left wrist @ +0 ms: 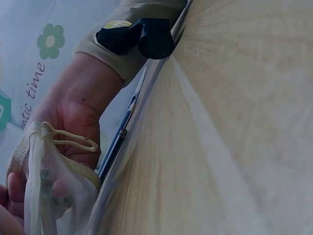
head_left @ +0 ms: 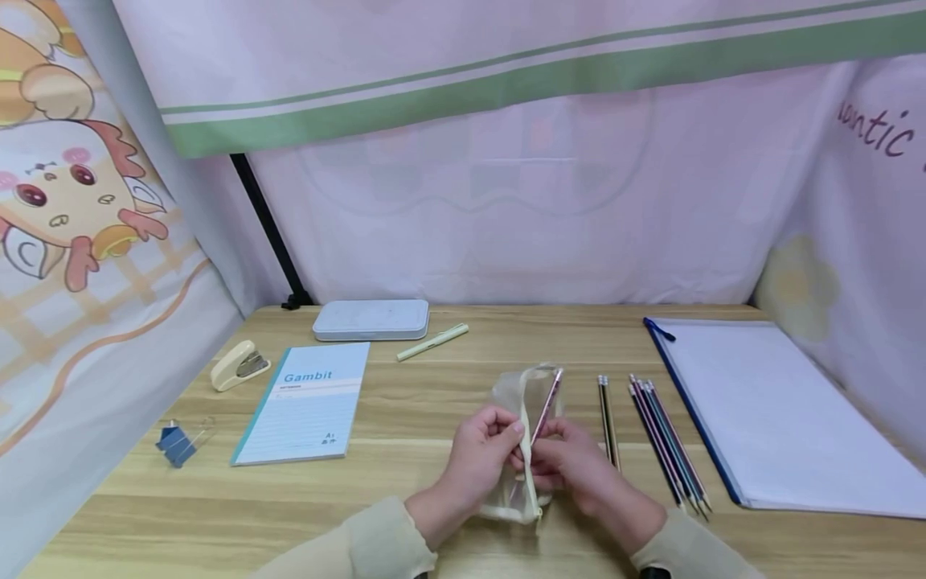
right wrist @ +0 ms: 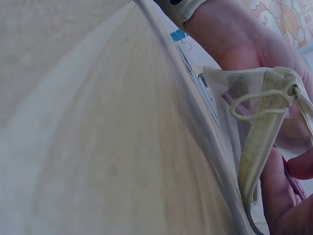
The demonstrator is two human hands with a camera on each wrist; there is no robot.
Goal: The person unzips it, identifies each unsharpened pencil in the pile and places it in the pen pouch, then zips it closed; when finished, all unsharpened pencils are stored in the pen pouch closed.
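Note:
A pale, see-through mesh zip pouch [head_left: 510, 392] stands between the hands with its zipper side open. My left hand [head_left: 473, 454] pinches the zipper edge between thumb and fingers. On the other side, my right hand [head_left: 582, 470] holds a pink pencil [head_left: 548, 404] at the pouch opening, its upper end slanting up and away from me. In the right wrist view, the pencil [right wrist: 296, 185] lies between the right fingers, close to the zipper, and a cord pull loops from the pouch corner [right wrist: 279, 81]. The mesh [left wrist: 58, 196] partly covers the right fingers in the left wrist view.
Right of the hands lie two pencils [head_left: 608, 418] and a bundle of several more [head_left: 665, 442], beside a blue-edged white folder [head_left: 788, 418]. Leftward are a notebook [head_left: 307, 410], stapler [head_left: 239, 366], blue binder clips [head_left: 176, 445], pale case [head_left: 371, 319] and pen [head_left: 432, 342].

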